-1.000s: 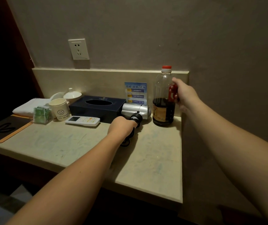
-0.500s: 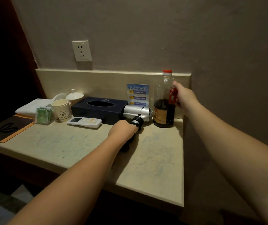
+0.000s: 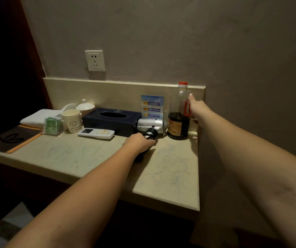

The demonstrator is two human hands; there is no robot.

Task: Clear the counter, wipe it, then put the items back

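Note:
A beige stone counter (image 3: 170, 169) runs along the wall. At its back right stands a clear bottle (image 3: 178, 111) with a red cap, a red side handle and dark liquid in its lower part. My right hand (image 3: 198, 110) grips that red handle. Left of the bottle a silver hair dryer (image 3: 152, 124) lies on the counter, and my left hand (image 3: 139, 143) grips its black handle. A dark tissue box (image 3: 111, 120), a white remote (image 3: 96, 133) and a smiley-face cup (image 3: 72, 120) stand further left.
A blue info card (image 3: 152, 106) leans on the backsplash. Green packets (image 3: 52, 125), a folded white towel (image 3: 36, 117), a white lidded dish (image 3: 85, 106) and a dark mat with an orange edge (image 3: 9, 140) fill the left end. A wall socket (image 3: 95, 60) sits above. The wall closes the right side.
Both hands stay on the same things. The view has tilted up slightly, so everything sits a little lower in frame; the bottle and dryer have not visibly moved.

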